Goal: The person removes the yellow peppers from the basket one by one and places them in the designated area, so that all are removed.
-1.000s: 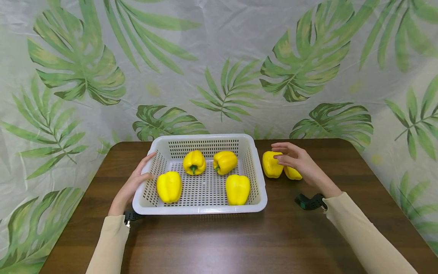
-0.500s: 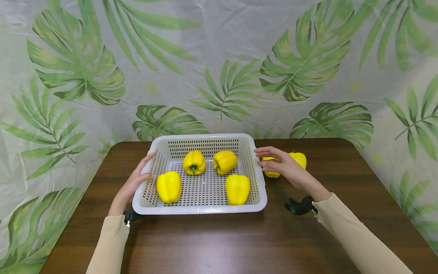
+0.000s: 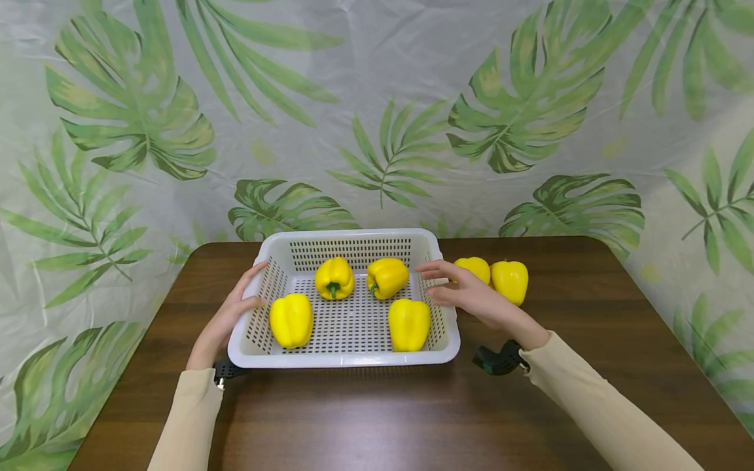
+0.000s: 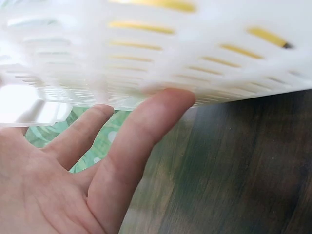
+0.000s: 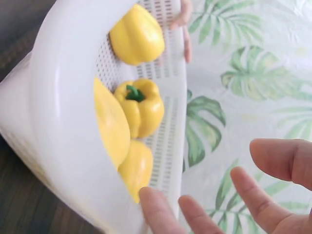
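A white perforated plastic basket (image 3: pixel 344 361) holds several yellow bell peppers, among them one front left (image 3: pixel 291 320), one front right (image 3: pixel 409 326) and one with a green stem facing forward (image 3: pixel 334 278). My left hand (image 3: pixel 226 317) rests against the basket's left side, its fingers fairly straight. In the left wrist view the thumb (image 4: pixel 146 131) meets the slotted wall. My right hand (image 3: pixel 471 291), fingers spread and holding nothing, hovers over the basket's right rim, near a pepper lying on its side (image 3: pixel 387 278). In the right wrist view its fingertips (image 5: pixel 153 204) appear beside the rim.
Two more yellow bell peppers (image 3: pixel 510 281) (image 3: pixel 473 268) sit on the dark wooden table (image 3: pixel 353 418), right of the basket and behind my right hand. A leaf-patterned cloth (image 3: pixel 400 78) hangs behind the table. Black wrist mounts (image 3: pixel 501 358) hang below my wrists.
My right hand has moved left, from above the two peppers outside to over the basket's right rim, uncovering those peppers. My left hand and the basket stay in place.
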`<state>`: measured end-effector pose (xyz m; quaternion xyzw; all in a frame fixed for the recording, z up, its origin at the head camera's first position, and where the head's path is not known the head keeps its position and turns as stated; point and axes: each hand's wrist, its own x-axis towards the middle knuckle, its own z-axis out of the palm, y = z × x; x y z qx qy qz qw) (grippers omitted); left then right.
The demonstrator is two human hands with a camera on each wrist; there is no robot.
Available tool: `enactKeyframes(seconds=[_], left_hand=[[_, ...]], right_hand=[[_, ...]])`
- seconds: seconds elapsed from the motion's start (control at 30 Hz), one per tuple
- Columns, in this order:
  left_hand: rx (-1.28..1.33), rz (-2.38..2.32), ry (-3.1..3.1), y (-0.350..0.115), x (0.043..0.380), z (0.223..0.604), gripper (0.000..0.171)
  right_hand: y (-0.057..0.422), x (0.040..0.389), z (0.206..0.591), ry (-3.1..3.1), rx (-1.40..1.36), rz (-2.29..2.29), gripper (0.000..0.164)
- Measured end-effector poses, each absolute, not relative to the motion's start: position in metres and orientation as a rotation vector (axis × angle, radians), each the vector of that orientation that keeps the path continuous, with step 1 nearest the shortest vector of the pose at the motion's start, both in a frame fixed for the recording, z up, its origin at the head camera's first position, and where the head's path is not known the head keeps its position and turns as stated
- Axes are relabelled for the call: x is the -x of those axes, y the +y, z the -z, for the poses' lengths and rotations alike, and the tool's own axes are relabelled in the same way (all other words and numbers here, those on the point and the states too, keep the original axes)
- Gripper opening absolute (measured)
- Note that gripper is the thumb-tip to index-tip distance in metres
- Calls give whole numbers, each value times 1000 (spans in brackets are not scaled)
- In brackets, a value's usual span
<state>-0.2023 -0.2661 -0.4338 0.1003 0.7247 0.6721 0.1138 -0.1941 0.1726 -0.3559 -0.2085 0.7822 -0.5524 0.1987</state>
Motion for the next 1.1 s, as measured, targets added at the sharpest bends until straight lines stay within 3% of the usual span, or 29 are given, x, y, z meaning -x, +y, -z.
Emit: enactKeyframes(seconds=[1.1], left_hand=[[-296, -1975, 2119, -267, 203, 434, 72]], right_hand=[[126, 186, 372, 2345, 683, 1254, 43]])
